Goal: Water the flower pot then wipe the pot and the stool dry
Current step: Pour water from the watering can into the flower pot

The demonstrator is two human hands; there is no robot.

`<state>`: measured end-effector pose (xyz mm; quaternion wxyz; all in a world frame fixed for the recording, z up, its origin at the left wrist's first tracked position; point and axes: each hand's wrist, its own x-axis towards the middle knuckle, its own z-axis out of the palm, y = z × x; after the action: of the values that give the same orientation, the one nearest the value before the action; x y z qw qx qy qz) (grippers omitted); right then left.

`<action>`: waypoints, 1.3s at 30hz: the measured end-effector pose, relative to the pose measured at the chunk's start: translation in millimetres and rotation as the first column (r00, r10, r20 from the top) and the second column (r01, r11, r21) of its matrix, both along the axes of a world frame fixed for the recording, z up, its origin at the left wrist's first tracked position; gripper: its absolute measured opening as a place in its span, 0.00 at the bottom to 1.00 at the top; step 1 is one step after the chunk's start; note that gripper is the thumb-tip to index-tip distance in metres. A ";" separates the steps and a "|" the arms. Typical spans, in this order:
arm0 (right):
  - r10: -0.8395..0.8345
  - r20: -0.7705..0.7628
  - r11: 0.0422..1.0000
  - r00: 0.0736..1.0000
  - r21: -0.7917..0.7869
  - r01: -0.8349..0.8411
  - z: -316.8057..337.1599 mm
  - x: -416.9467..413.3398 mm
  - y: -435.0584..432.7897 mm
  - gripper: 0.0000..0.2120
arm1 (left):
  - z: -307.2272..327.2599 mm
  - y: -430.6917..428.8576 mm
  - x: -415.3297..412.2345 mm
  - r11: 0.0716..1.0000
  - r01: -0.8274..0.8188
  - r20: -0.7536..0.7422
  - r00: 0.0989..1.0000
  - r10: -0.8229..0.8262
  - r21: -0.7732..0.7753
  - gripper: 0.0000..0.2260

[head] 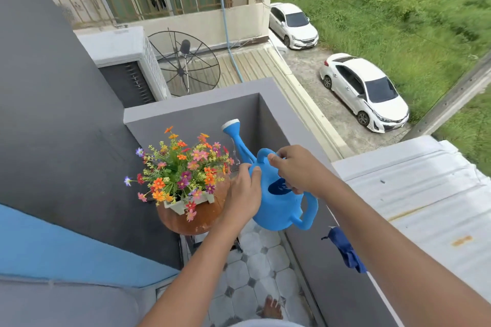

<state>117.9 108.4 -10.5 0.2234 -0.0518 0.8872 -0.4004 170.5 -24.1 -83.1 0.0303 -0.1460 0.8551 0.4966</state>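
A small white flower pot point(183, 204) full of colourful flowers point(183, 167) stands on a round brown wooden stool point(204, 216) in the balcony corner. Just right of it I hold a blue watering can point(279, 207) in the air, roughly level, its white-tipped spout point(230, 125) pointing up and away past the flowers. My right hand point(297, 170) grips the can's top handle. My left hand point(243, 195) is pressed against the can's left side, over the stool's right edge. No water stream shows.
A dark blue cloth point(345, 249) hangs over the grey balcony wall point(334, 260) at the right. The narrow floor has pale octagonal tiles point(255, 268); a bare foot point(272, 308) stands there. A dark grey wall point(66, 141) closes the left side.
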 end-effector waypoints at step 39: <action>-0.703 0.574 0.058 0.421 -0.543 0.837 -106.3 -55.3 124.9 0.08 | -97.9 150.7 -174.6 0.759 0.627 0.043 0.765 -0.642 0.178 0.17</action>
<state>62.6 233.3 -116.8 -0.0050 0.3694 0.4783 -0.7967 -4.1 126.6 -180.9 0.2511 0.1302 0.8104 0.5130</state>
